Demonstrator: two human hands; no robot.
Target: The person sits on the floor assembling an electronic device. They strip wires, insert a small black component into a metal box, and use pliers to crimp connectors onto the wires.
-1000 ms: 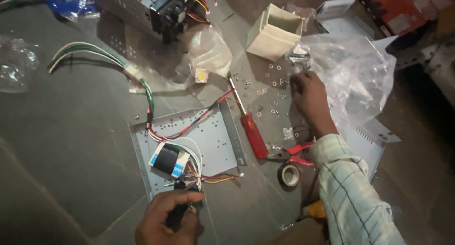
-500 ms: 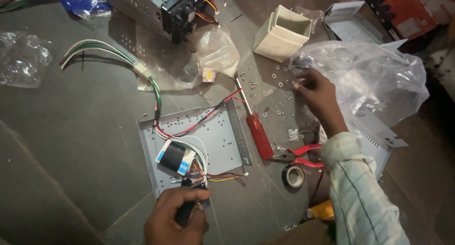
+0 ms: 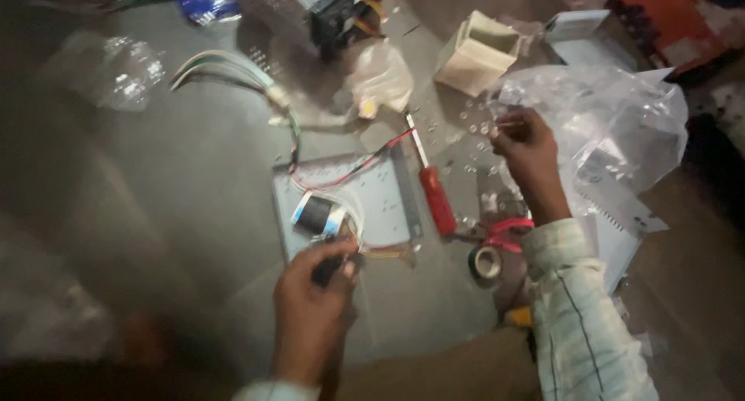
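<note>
Below, the left hand (image 3: 310, 296) grips a dark tool (image 3: 327, 271); the right hand (image 3: 526, 149) pinches small screws (image 3: 477, 128).

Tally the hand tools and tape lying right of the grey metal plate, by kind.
Red-handled screwdriver: 1
Red-handled pliers: 1
Roll of tape: 1
Total: 3

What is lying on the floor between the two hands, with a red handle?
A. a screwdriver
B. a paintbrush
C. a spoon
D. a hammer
A. A screwdriver with a red handle and a thin metal shaft lies beside the grey metal plate, between the left hand and the right hand.
</note>
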